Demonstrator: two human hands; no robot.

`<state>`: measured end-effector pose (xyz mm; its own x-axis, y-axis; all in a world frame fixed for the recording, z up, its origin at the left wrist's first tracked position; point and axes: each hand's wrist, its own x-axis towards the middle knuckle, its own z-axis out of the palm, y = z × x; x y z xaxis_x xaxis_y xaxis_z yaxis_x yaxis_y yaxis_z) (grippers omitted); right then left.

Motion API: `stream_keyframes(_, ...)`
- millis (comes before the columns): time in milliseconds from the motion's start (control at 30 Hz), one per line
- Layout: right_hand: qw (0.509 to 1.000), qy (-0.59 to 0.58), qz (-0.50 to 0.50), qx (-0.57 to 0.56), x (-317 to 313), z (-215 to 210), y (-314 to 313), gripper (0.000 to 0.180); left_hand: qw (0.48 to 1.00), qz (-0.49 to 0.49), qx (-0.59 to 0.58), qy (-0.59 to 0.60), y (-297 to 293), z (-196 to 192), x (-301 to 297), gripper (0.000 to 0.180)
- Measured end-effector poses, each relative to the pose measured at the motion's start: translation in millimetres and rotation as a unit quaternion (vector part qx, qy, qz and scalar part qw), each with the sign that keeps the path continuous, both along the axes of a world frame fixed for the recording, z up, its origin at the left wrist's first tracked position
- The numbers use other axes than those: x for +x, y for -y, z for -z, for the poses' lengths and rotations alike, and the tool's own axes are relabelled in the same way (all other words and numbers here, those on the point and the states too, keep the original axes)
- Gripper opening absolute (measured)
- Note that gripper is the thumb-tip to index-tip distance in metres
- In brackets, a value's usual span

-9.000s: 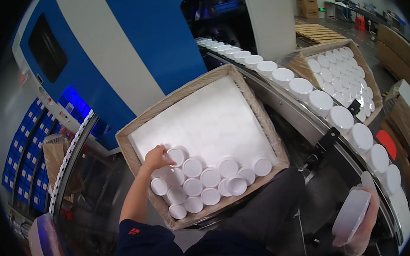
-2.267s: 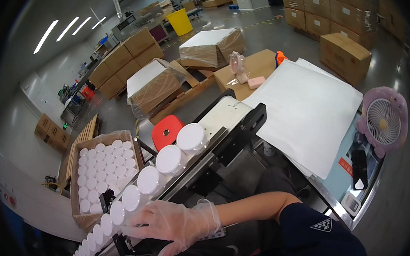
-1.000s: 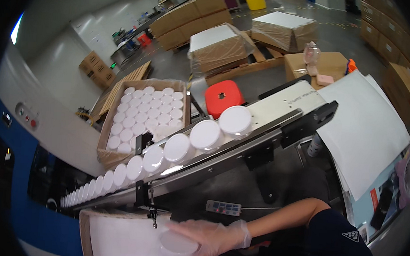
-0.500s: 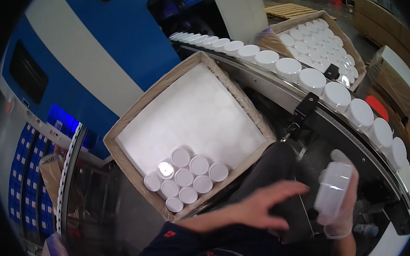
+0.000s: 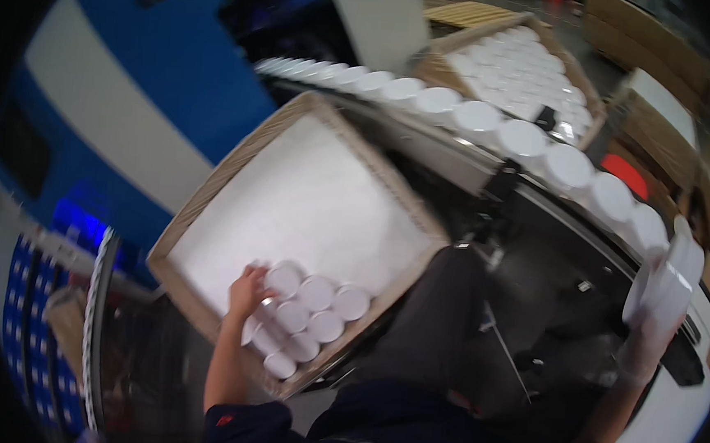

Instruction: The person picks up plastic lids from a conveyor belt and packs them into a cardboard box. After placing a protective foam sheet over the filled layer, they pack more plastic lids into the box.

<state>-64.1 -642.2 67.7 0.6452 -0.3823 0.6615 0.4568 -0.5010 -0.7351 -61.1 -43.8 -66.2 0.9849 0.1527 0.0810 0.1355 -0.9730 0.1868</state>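
Inside the cardboard box (image 5: 208, 199) with its white sheet, several round white jars (image 5: 317, 293) stand close together in the near corner. My bare left hand (image 5: 249, 292) reaches in at the left edge of this group, its fingers curled on a white jar that they mostly cover. Motion blurs the jars just below that hand. At the far right, my gloved right hand (image 5: 646, 349) grips a translucent white jar (image 5: 678, 273) tilted on its side. It is beside the near end of the conveyor (image 5: 554, 207), and blur makes its contact with the row there unclear.
A curved row of white jars (image 5: 521, 140) lines the conveyor. Behind it stands another carton (image 5: 440, 67) filled with white jars. A black clamp bracket (image 5: 502, 182) juts from the conveyor's near side. A blue and white machine (image 5: 146, 83) fills the far left.
My left hand has swung left from in front of my body into the box and closed on a jar. My right hand has carried its jar right and up toward the conveyor. The view shifted slightly.
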Motion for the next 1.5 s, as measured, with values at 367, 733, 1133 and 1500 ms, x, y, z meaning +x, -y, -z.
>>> stream_keyframes(367, 0.871, -0.187, 0.224, -0.395, -9.0, -28.8, 181.1, 0.086, 1.0, -0.001, -0.025, 0.015, -19.9, 14.9, 4.2, 0.061)
stream_keyframes(733, 0.834, -0.398, 0.032, -0.381, 20.6, -29.2, 143.8, 0.068, 0.994, -0.092, 0.05, -0.016, -28.0, 21.1, 26.9, 0.061)
stream_keyframes(1133, 0.841, -0.31, 0.387, -0.216, 5.3, -9.1, 117.8, 0.07, 0.996, -0.047, 0.003, -0.069, -0.3, 1.3, 4.7, 0.072)
stream_keyframes(1500, 0.973, 0.0, 0.229, -0.021, -19.0, -1.7, 59.7, 0.04, 1.0, 0.024, 0.004, 0.008, -12.0, 4.5, 7.1, 0.061)
